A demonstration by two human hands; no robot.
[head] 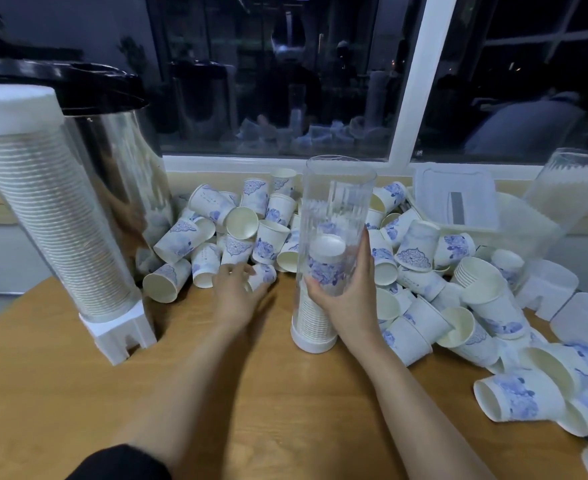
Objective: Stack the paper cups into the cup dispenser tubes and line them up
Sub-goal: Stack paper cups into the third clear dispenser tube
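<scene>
Clear tube — in right hand

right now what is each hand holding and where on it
The right hand grips the clear dispenser tube around its lower middle. The left hand curls round the side of a paper cup lying on its side.

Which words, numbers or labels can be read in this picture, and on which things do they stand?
No text here can be read.
Paper cups: faint small marks beside the blue flower prints, perhaps writing, too small and blurred to read.
White box: only a grey strip, no words visible.
Metal urn: no label visible.
</scene>
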